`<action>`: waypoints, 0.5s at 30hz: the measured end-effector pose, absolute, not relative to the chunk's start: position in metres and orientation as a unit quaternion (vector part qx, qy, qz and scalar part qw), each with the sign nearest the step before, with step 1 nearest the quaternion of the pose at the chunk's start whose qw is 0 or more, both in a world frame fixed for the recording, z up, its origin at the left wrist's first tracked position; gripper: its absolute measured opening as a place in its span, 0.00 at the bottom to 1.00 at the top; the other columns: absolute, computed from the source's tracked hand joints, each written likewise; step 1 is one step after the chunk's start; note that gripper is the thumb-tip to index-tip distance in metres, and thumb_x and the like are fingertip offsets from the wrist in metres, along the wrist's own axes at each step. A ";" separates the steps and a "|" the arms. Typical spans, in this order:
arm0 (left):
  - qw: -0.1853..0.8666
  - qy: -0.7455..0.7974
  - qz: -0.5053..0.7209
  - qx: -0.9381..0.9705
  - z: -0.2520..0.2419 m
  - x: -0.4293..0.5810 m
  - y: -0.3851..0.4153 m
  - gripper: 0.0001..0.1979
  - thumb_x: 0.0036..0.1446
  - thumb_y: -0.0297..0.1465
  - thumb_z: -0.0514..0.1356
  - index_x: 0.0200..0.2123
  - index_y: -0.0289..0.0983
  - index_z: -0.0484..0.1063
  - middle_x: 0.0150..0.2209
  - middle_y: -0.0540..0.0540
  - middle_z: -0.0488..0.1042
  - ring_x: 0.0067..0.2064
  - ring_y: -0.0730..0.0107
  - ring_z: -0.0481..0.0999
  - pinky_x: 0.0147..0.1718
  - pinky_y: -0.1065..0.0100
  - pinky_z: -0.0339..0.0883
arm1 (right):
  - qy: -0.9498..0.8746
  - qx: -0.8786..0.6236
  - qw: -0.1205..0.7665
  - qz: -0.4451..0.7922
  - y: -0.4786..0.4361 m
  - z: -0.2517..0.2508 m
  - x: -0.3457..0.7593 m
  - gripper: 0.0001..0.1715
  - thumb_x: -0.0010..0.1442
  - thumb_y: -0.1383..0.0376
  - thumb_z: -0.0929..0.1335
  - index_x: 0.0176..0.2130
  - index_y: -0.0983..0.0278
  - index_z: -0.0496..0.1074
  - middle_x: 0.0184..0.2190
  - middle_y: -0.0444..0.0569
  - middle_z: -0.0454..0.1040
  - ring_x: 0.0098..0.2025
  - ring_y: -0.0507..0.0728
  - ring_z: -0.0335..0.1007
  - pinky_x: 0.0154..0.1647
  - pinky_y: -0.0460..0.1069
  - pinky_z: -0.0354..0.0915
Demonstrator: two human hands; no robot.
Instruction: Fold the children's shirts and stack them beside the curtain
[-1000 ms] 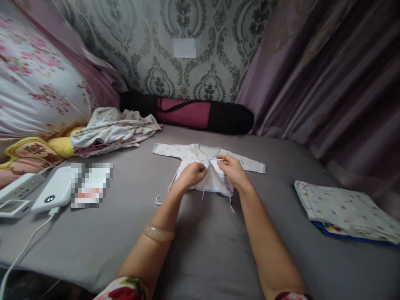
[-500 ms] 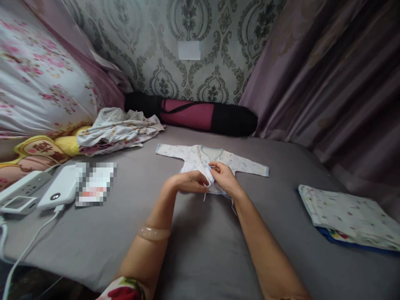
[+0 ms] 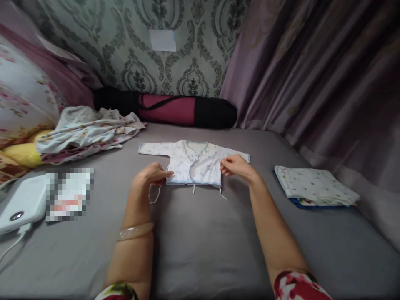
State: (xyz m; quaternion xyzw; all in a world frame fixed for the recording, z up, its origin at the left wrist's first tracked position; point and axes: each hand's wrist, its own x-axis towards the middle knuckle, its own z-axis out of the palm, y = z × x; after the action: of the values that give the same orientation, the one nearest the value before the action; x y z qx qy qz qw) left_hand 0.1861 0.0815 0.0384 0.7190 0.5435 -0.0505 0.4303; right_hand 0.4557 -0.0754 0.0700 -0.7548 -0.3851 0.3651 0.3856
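A small white baby shirt (image 3: 206, 166) with blue trim and a faint print lies flat on the grey sheet, its sleeves spread and its front overlapped. Thin white ties hang from its lower hem. My left hand (image 3: 153, 173) is at the shirt's lower left side, fingers closed, with one digit stretched onto the side edge. A white tie (image 3: 154, 201) loops below that hand and seems to run into its fingers. At the opposite side edge, under the sleeve, my right hand (image 3: 235, 165) has its fingertips pinched together against the fabric.
A folded printed cloth (image 3: 315, 183) lies at the right. To the left are a white power bank (image 3: 29, 200) with a cable, a blurred packet (image 3: 70, 193) and a crumpled cloth pile (image 3: 90, 131). A black and maroon long bag (image 3: 168, 109) lies along the wall.
My hands have moved apart from the shirt's middle to its two sides. The front now lies flat with its trimmed edge showing. The view has shifted to the right.
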 end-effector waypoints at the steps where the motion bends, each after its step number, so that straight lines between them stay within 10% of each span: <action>1: 0.427 0.541 -0.056 0.722 0.037 0.188 0.082 0.20 0.47 0.44 0.63 0.16 0.35 0.67 0.17 0.47 0.70 0.21 0.73 0.68 0.22 0.73 0.62 | -0.382 -0.766 0.361 0.370 -0.081 0.064 0.458 0.09 0.61 0.70 0.65 0.29 0.68 0.70 0.25 0.48 0.73 0.23 0.49 0.69 0.22 0.42 0.66; 3: 0.422 0.534 -0.060 0.730 0.036 0.189 0.081 0.20 0.46 0.44 0.64 0.15 0.36 0.66 0.16 0.48 0.69 0.20 0.74 0.66 0.21 0.73 0.61 | -0.392 -0.776 0.319 0.377 -0.091 0.053 0.459 0.04 0.59 0.69 0.66 0.34 0.68 0.71 0.25 0.47 0.73 0.23 0.49 0.68 0.22 0.43 0.65; 9: 0.445 0.521 -0.055 0.726 0.042 0.191 0.077 0.16 0.45 0.38 0.64 0.14 0.36 0.65 0.13 0.50 0.65 0.18 0.76 0.62 0.19 0.74 0.57 | -0.515 -0.756 0.220 0.339 -0.117 0.033 0.445 0.41 0.53 0.68 0.69 0.62 0.68 0.54 0.45 0.55 0.72 0.32 0.50 0.69 0.32 0.45 0.65; 15: 0.477 0.514 -0.028 0.712 0.044 0.197 0.072 0.11 0.45 0.33 0.63 0.19 0.37 0.64 0.15 0.52 0.67 0.19 0.76 0.64 0.21 0.74 0.58 | -0.522 -0.837 0.135 0.091 -0.117 0.028 0.409 0.31 0.58 0.69 0.62 0.61 0.65 0.57 0.52 0.59 0.69 0.50 0.62 0.69 0.46 0.51 0.61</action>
State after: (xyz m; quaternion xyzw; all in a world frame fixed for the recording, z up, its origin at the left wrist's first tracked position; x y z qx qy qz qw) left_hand 0.1970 0.0718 0.0443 0.7122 0.5144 -0.0283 0.4768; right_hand 0.4088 -0.1167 0.0280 -0.8371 -0.5223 0.0907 0.1351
